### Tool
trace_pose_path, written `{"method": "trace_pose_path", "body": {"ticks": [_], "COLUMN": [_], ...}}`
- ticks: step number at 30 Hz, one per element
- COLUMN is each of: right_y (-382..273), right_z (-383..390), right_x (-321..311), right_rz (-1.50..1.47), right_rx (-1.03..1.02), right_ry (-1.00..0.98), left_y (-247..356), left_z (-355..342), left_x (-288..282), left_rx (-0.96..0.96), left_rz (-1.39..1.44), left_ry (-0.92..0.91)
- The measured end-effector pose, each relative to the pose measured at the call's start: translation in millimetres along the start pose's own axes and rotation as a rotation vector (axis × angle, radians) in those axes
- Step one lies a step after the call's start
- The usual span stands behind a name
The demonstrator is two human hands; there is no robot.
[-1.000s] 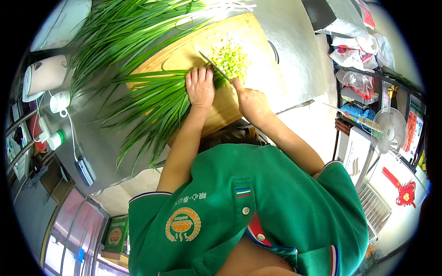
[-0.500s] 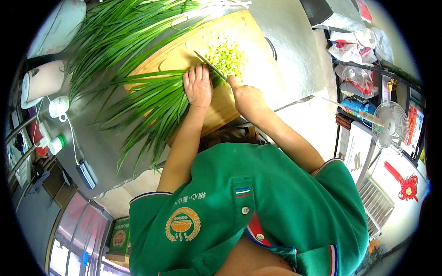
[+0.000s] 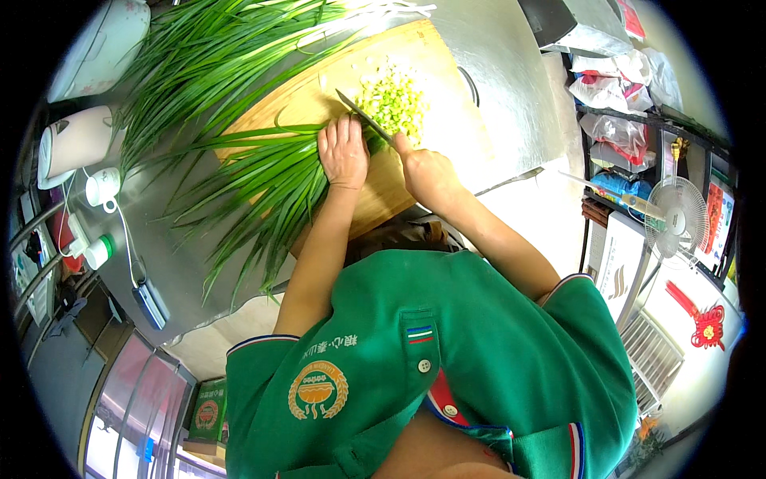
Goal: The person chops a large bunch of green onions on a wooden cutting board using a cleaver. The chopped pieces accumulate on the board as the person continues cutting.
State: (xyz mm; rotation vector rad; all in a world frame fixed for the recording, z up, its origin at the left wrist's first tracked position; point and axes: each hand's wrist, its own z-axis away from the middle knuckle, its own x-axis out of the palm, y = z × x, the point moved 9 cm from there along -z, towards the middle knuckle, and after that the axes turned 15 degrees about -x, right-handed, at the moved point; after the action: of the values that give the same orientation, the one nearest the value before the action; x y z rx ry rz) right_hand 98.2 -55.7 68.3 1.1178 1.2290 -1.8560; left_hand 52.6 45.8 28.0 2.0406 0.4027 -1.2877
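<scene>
My left hand (image 3: pixel 343 156) presses down on a bunch of long green scallions (image 3: pixel 267 176) on a wooden cutting board (image 3: pixel 435 176), its fingers together. My right hand (image 3: pixel 423 172) grips the handle of a knife (image 3: pixel 363 113), whose blade lies just beside my left fingertips at the cut end of the bunch. A pile of chopped pale green pieces (image 3: pixel 391 92) sits beyond the blade. More uncut scallions (image 3: pixel 207 48) lie across the back left of the steel counter (image 3: pixel 507 108).
A pale appliance (image 3: pixel 80 140), white cup (image 3: pixel 102 186), green-lidded jar (image 3: pixel 100 251) and corded blue-black device (image 3: pixel 148 303) line the counter's left edge. At right are a metal appliance (image 3: pixel 586 32), shelved plastic bags (image 3: pixel 614 84) and a fan (image 3: pixel 674 219).
From a second ago, both hands and the knife sit slightly further left in the picture, along with most of the scene. The hands keep much the same hold.
</scene>
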Motion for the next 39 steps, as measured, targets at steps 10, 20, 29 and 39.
{"method": "trace_pose_path", "body": {"ticks": [10,20,29,39], "right_y": [-1,8,-12,7], "right_z": [-4,-19,-2,-22], "right_x": [-15,26,-9,10], "right_rz": [-0.069,-0.035,-0.025,-0.070], "right_rx": [0.055,0.000,0.047,0.009], "right_ry": [-0.033,0.062,-0.083,0.062], "left_y": [-4,-2,-9,-6], "left_z": [-5,-3,0,-5], "left_x": [2,7,9,-3], "left_rx": [-0.074,-0.068,-0.095,-0.080], "left_rz": [0.019,0.026,-0.031,0.055], "left_ry": [-0.063,-0.076,-0.054,0.030]}}
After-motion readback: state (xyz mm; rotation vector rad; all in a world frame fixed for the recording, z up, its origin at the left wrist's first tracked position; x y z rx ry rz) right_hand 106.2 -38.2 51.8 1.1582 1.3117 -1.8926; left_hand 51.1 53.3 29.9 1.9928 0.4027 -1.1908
